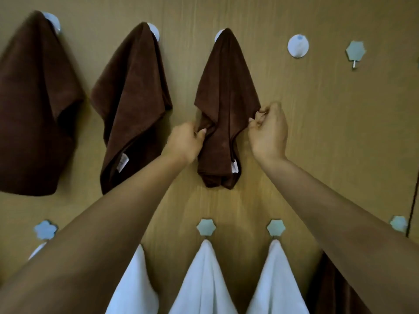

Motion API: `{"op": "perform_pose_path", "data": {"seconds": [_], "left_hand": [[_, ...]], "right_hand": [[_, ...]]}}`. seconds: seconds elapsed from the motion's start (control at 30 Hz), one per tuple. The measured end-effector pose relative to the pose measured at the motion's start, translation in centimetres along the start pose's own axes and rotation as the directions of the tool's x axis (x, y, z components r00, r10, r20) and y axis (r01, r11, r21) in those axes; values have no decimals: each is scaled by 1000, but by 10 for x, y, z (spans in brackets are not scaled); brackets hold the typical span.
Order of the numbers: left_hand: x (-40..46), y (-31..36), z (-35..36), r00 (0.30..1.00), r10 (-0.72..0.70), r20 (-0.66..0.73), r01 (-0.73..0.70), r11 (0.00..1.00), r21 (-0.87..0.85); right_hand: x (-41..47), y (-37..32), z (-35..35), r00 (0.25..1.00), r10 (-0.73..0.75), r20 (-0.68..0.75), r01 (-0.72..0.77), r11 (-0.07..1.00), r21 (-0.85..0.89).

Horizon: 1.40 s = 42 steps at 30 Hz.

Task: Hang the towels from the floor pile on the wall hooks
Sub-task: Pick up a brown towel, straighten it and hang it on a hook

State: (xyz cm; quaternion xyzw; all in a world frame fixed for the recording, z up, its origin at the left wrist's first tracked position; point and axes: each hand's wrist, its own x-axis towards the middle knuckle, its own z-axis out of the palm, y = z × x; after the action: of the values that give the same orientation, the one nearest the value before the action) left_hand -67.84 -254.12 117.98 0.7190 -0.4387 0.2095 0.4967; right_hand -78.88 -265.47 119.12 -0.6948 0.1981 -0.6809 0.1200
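- While the third brown towel (226, 105) is hanging from its round white hook (219, 35) on the wooden wall (340, 132), I am seeing both hands working at its sides.
- The left hand (186, 141) is pinching the towel's left edge between thumb and curled fingers.
- The right hand (268, 130) is gripping the towel's right edge, fingers curled round the cloth.
- Two more brown towels, the far-left one (34, 105) and the middle one (131, 105), are hanging from round hooks to the left.
- A bare round hook (298, 46) and a hexagonal hook (354, 51) are sitting to the right, both holding nothing.
- Below, white towels (204, 282) are hanging from hexagonal hooks (205, 227), and a dark towel (333, 288) is showing at lower right, partly hidden behind my right arm.
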Motion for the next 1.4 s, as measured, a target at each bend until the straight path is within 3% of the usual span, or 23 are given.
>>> {"op": "perform_pose_path", "data": {"seconds": [0.23, 0.4, 0.67, 0.8, 0.93, 1.2, 1.4], "left_hand": [[-44, -7, -30, 999, 45, 12, -47, 981, 188], [-74, -33, -76, 998, -30, 47, 16, 960, 280], [-166, -118, -205, 976, -219, 21, 176, 834, 523], [-231, -161, -301, 949, -316, 27, 194, 646, 738], [-297, -191, -402, 903, -423, -74, 294, 484, 824], [-427, -210, -577, 731, -566, -381, 568, 195, 800], [-506, -210, -671, 603, -589, -537, 652, -23, 758]], "right_hand": [[-55, -39, 7, 925, -297, 237, 314, 949, -38], [-97, -88, 25, 796, -332, 506, 423, 903, -72], [-206, -208, 63, 602, -384, 700, 513, 858, 30], [-282, -292, 76, 487, -430, 760, 522, 841, 142], [-357, -378, 89, 393, -504, 769, 491, 822, 288], [-480, -547, 94, 189, -665, 723, 375, 729, 572], [-555, -659, 96, 74, -796, 601, 338, 587, 736]]}}
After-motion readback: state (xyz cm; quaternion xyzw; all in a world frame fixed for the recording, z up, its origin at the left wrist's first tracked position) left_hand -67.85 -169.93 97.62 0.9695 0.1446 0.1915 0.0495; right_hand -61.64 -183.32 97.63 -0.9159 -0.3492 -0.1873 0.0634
